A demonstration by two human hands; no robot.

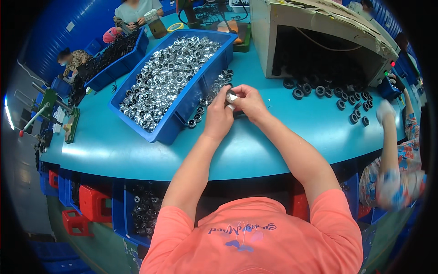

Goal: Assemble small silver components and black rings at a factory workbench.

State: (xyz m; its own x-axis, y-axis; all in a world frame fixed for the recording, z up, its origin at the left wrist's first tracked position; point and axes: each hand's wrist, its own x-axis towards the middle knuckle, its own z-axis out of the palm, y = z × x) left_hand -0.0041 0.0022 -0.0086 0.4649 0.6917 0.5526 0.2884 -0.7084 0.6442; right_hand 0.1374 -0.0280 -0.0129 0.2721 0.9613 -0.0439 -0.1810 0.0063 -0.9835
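My left hand (218,118) and my right hand (251,103) meet over the middle of the turquoise table. Both are closed around a small dark part, mostly hidden by the fingers; its exact kind cannot be made out. White coverings sit on some fingertips. Left of my hands stands a long blue tub (171,123) heaped with shiny silver-and-black wheel hubs (166,80). Several loose hubs (197,117) lie along the tub's side, close to my left hand. To the right, black rubber rings like small tyres (341,104) are scattered over the table.
A pale box-like housing (315,18) with a dark opening holds more black rings. Behind are a jar (156,26), a tape roll (175,27) and another blue tub (119,64). A green hand press (70,125) stands left. Co-workers sit around; one arm (389,137) is close right.
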